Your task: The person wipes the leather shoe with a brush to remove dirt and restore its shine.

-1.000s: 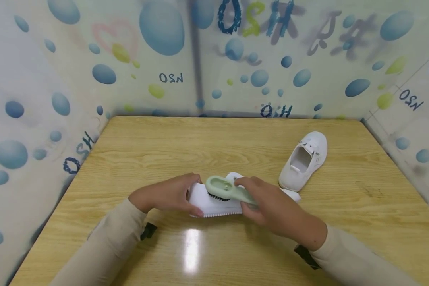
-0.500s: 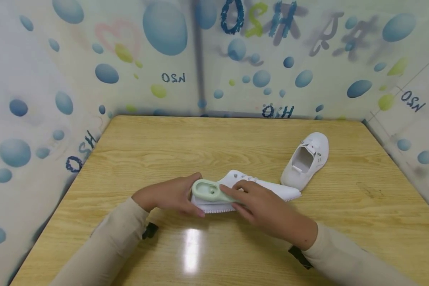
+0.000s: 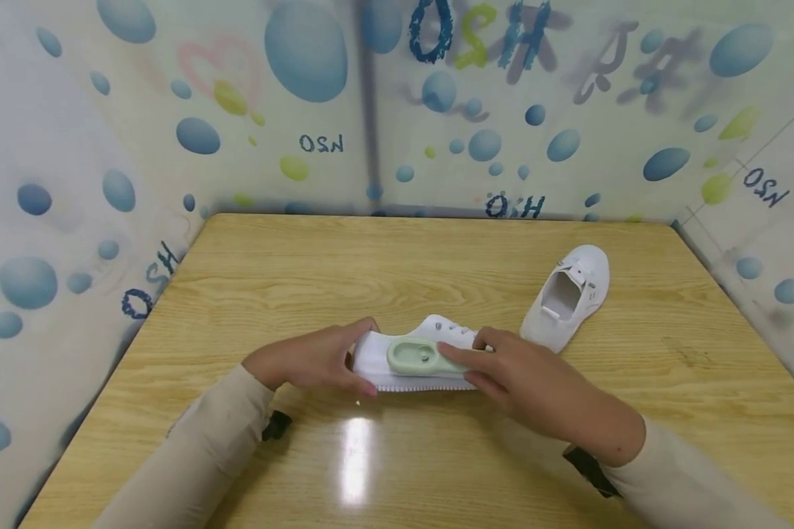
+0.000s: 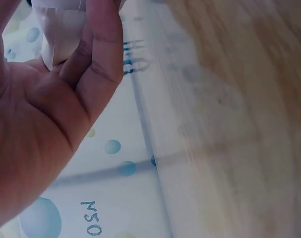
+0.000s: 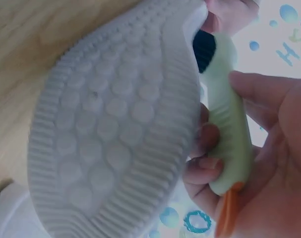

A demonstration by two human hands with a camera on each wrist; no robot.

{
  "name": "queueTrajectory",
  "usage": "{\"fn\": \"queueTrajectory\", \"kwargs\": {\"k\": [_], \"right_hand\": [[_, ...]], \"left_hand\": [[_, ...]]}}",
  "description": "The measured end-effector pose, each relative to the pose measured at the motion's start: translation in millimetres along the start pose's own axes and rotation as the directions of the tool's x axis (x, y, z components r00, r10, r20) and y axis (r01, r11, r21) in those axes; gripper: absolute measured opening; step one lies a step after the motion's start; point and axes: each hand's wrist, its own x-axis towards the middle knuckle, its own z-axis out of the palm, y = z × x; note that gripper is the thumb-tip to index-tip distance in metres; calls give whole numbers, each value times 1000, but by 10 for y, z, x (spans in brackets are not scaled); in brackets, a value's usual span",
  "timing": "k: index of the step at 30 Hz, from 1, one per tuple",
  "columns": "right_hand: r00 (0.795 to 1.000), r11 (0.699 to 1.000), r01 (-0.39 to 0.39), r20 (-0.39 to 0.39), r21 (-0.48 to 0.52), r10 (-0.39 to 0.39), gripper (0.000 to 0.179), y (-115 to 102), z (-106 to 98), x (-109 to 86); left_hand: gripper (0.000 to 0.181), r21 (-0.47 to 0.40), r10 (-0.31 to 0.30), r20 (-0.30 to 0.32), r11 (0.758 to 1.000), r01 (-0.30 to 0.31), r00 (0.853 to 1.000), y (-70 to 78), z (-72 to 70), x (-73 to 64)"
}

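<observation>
My left hand (image 3: 317,360) grips the heel of a white shoe (image 3: 373,360), which is tilted on its side with the toe to the right. In the left wrist view the fingers curl round the white heel (image 4: 63,34). My right hand (image 3: 529,382) holds a pale green brush (image 3: 413,356) by its handle, the brush head lying against the shoe's side. The right wrist view shows the dark bristles (image 5: 204,49) touching the shoe near the heel, the studded sole (image 5: 110,114) and an orange loop (image 5: 228,213) at the handle's end. My right hand hides the shoe's toe in the head view.
A second white shoe (image 3: 565,297) stands upright on the wooden table (image 3: 304,272), right of and behind the held one. Walls (image 3: 397,110) with blue and green spots and letters close off the back and sides.
The brush first slid left toward the heel, then back right along the shoe's side with my right hand. My left hand keeps its hold on the heel, and the shoe stays nearly in place.
</observation>
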Motion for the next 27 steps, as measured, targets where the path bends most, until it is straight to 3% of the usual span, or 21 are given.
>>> {"fn": "queueTrajectory", "kwargs": {"k": [6, 12, 18, 27], "right_hand": [[1000, 1000, -1, 26, 7, 1, 51, -10, 37, 19], [998, 999, 49, -39, 5, -49, 51, -74, 169, 128], [996, 998, 50, -71, -26, -52, 51, -129, 237, 182], [998, 999, 34, -55, 1, -34, 52, -70, 172, 76]], "left_hand": [[62, -15, 16, -6, 1000, -16, 1000, -6, -1, 6], [61, -6, 35, -4, 999, -35, 999, 10, -13, -2], [62, 2, 31, -5, 1000, -31, 1000, 28, -21, -1], [62, -52, 30, 8, 998, -29, 1000, 11, -6, 12]]}}
